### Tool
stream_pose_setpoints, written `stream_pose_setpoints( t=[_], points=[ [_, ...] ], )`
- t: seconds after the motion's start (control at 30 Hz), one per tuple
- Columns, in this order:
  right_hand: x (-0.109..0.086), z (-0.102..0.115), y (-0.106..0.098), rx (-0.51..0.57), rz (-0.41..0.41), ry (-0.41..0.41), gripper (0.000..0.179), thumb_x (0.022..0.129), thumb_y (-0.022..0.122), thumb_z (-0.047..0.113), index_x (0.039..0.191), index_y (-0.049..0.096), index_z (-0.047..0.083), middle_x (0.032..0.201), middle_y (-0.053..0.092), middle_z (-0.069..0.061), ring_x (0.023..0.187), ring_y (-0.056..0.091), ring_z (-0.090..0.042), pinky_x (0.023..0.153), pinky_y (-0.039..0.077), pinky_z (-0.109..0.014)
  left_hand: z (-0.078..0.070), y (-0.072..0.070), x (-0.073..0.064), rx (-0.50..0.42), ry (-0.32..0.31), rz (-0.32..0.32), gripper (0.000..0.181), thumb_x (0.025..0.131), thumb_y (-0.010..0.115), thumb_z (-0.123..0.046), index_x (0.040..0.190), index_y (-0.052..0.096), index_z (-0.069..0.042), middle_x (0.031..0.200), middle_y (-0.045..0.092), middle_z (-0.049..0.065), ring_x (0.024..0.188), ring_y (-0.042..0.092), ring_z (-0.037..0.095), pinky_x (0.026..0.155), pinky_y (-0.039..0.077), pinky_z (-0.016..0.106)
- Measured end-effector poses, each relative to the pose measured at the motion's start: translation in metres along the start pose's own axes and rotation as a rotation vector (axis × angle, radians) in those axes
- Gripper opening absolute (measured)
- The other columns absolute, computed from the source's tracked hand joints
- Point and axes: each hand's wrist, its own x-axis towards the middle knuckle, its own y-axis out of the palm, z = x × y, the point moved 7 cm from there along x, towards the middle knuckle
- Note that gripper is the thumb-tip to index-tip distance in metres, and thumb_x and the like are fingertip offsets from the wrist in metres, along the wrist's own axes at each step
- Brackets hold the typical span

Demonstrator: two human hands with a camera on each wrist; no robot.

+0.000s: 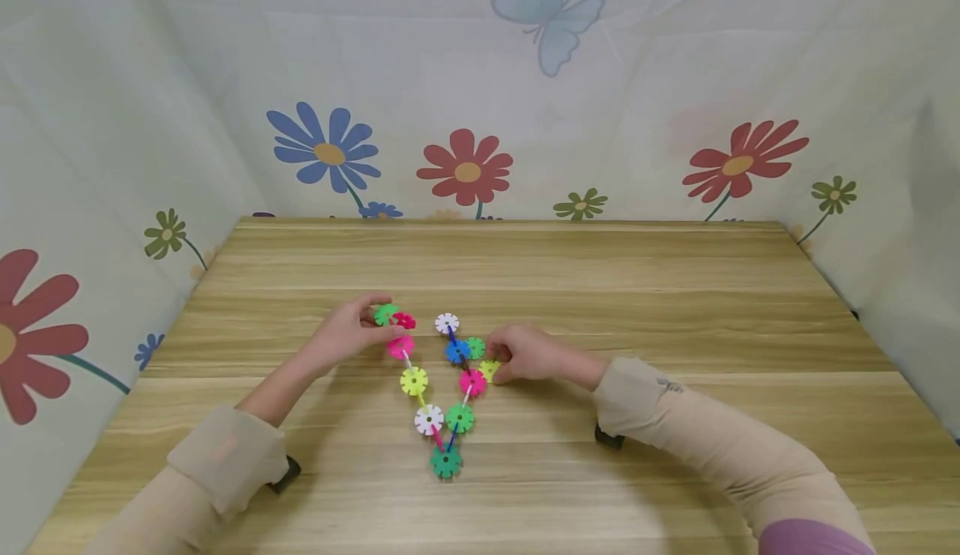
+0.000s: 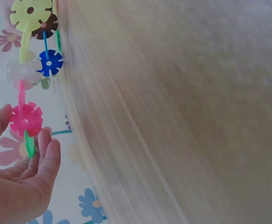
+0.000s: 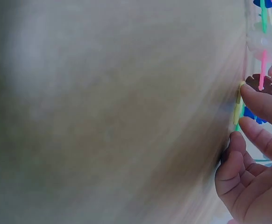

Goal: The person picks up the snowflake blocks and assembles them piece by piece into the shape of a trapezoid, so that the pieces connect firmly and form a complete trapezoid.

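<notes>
Notched plastic snowflake discs, slotted together, form a V-shaped chain (image 1: 414, 382) in the head view. A dark green disc (image 1: 446, 462) sits at its near point. My left hand (image 1: 347, 337) holds the far end of the left branch, thumb and fingers around a pink disc (image 2: 26, 120), with a green disc (image 1: 386, 314) among the fingers. Along the right branch, my right hand (image 1: 525, 352) pinches a yellow disc (image 1: 490, 371) by its edge, close beside a pink disc (image 1: 472, 382). A white disc (image 1: 447, 322) tops that branch, above a blue disc (image 1: 457, 351).
The wood-grain table (image 1: 675, 288) lies under both hands. Behind it hangs a pale cloth (image 1: 637, 105) printed with flowers and a butterfly, which also lines the left and right sides. Dark wrist devices (image 1: 285, 475) show under the sleeve cuffs.
</notes>
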Motion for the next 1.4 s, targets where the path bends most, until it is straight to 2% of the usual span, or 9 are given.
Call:
stream_pose_setpoints(
  t=[0.37,0.67,0.8,1.03,1.23,1.4],
  points=[
    [0.0,0.0,0.001,-0.022,-0.004,0.042,0.023,0.069,0.074,0.013,0.085,0.058,0.007,0.068,0.051,0.0,0.063,0.044,-0.009,0.058,0.037,-0.019,0.005,-0.001,-0.001,-0.027,0.008,0.008,0.072,0.074,0.067,-0.043,0.13,0.04,-0.006,0.099,0.058,0.014,0.086,0.053,0.022,0.067,0.045,0.026],
    [-0.002,0.004,0.001,0.007,-0.025,0.024,0.027,0.068,0.074,0.009,0.083,0.052,0.007,0.069,0.051,-0.002,0.063,0.043,-0.01,0.057,0.038,-0.02,0.007,0.0,-0.001,-0.014,-0.001,0.01,0.072,0.074,0.066,-0.044,0.13,0.04,-0.007,0.101,0.057,0.014,0.088,0.054,0.022,0.068,0.046,0.027],
    [-0.004,0.004,0.0,0.084,-0.039,0.019,0.025,0.068,0.07,0.001,0.084,0.051,0.005,0.067,0.049,-0.002,0.062,0.044,-0.01,0.055,0.038,-0.019,0.006,-0.001,-0.001,0.003,-0.008,0.006,0.072,0.074,0.066,-0.045,0.131,0.04,-0.007,0.102,0.056,0.014,0.089,0.053,0.023,0.067,0.046,0.027],
    [-0.002,0.0,-0.005,0.337,-0.068,0.057,0.017,0.073,0.057,-0.011,0.083,0.05,0.001,0.069,0.051,-0.006,0.057,0.055,-0.014,0.051,0.048,-0.023,0.003,-0.001,-0.003,-0.018,-0.009,-0.001,0.071,0.075,0.066,-0.042,0.131,0.039,-0.008,0.104,0.056,0.014,0.092,0.053,0.024,0.068,0.046,0.027],
    [0.008,0.007,-0.02,0.409,-0.181,0.019,0.012,0.076,0.056,-0.01,0.08,0.048,-0.002,0.072,0.049,-0.007,0.061,0.056,-0.015,0.052,0.048,-0.023,0.0,-0.002,-0.003,-0.01,0.001,-0.015,0.069,0.076,0.066,-0.04,0.13,0.04,-0.007,0.103,0.057,0.014,0.093,0.053,0.024,0.068,0.047,0.027],
    [0.017,0.014,-0.029,0.442,-0.266,0.018,0.01,0.078,0.058,-0.006,0.083,0.051,-0.001,0.074,0.052,-0.008,0.063,0.055,-0.014,0.052,0.047,-0.021,-0.002,-0.003,-0.004,-0.001,0.0,-0.026,0.068,0.075,0.067,-0.04,0.13,0.041,-0.008,0.105,0.057,0.013,0.095,0.054,0.025,0.07,0.048,0.028]
  ],
)
